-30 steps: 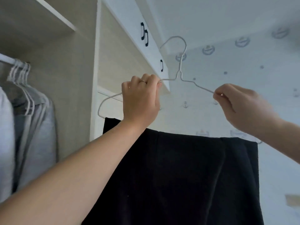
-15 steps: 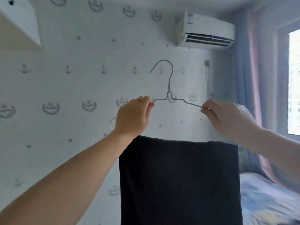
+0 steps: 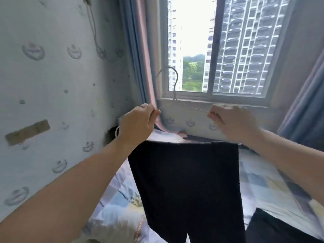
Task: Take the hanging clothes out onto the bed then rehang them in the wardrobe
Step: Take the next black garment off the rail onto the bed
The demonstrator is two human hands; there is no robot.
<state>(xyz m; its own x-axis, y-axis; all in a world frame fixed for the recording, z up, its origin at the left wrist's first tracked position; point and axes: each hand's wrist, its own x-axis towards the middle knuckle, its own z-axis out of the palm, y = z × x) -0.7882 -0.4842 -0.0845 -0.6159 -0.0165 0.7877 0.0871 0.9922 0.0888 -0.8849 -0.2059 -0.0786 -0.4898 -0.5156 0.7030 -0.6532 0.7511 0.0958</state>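
A thin wire hanger [image 3: 175, 88] is held up in front of me, its hook pointing up against the window. My left hand [image 3: 137, 122] pinches its left shoulder and my right hand [image 3: 231, 120] pinches its right shoulder. Black trousers [image 3: 185, 186] hang folded over the hanger's lower bar, falling down between my arms above the bed [image 3: 263, 186]. The bar itself is hidden behind my hands and the cloth. The wardrobe is out of view.
The patterned bed cover spreads below, with another dark garment [image 3: 273, 228] lying at the lower right. A papered wall [image 3: 52, 102] runs along the left. A window [image 3: 215, 50] with blue and pink curtains [image 3: 140, 58] stands straight ahead.
My view has swung right, from the wardrobe past the wall and air conditioner to the window and bed. Both hands have carried the hanger and trousers along, keeping their hold.
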